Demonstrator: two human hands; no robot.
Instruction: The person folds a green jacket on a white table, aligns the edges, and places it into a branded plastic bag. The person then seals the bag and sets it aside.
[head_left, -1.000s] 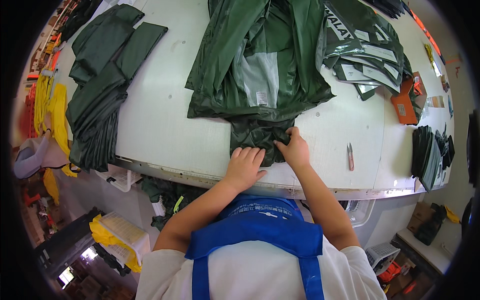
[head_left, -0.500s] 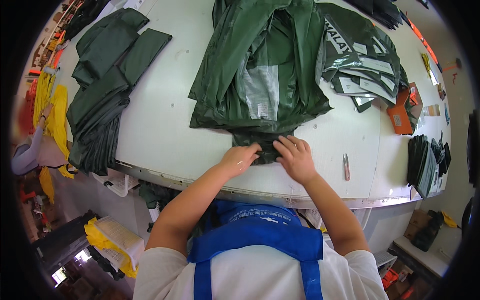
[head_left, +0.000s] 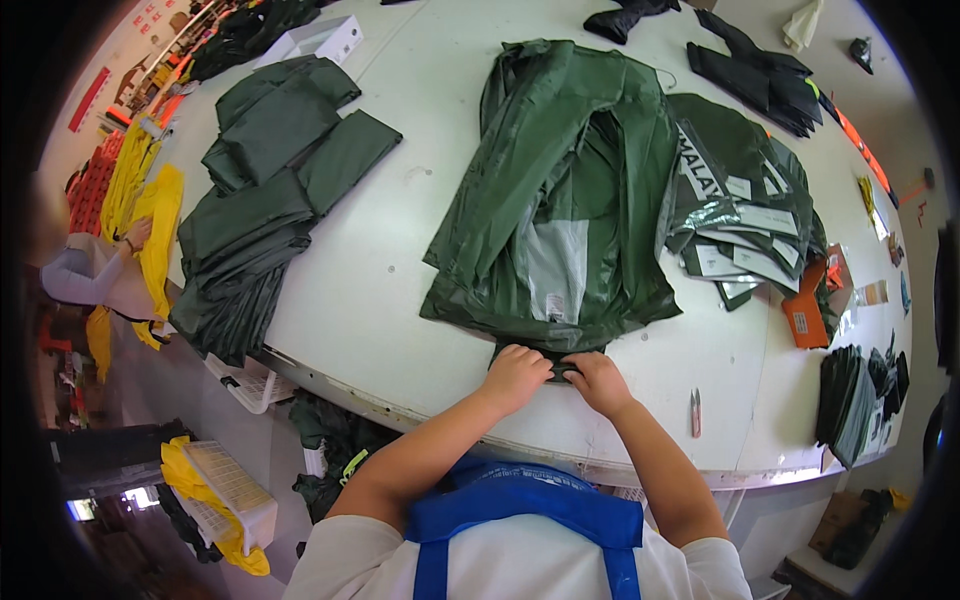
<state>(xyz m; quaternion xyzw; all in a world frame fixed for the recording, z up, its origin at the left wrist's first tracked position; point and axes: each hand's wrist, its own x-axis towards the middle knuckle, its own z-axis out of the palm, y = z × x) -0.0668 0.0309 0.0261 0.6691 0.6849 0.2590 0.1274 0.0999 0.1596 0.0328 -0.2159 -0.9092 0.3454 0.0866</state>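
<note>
A dark green raincoat [head_left: 490, 230] lies spread on the table before me, its sleeves folded over the body and a pale lining panel with a small tag showing. From its near edge a narrow dark flap [head_left: 562, 371] sticks out toward me. My left hand [head_left: 519, 378] is closed on the flap's left side, its fingers curled over the fabric. Close beside it, my right hand [head_left: 600, 384] pinches the right side with thumb and fingers. The fingers hide part of the flap. A pair of small thread snips [head_left: 696, 413] lies to the right of my right hand.
Folded dark green garments [head_left: 250, 215] are stacked at the left. Clear-bagged garments [head_left: 750, 215] pile up at the right, beside an orange box [head_left: 808, 310] and another dark stack [head_left: 845, 400]. At far left a person handles yellow fabric [head_left: 155, 225]. A white basket [head_left: 235, 490] stands below.
My hands have drawn closer together and their fingers have curled down onto the flap, which now looks shorter and folded up. The view has shifted, showing more of the table's far side.
</note>
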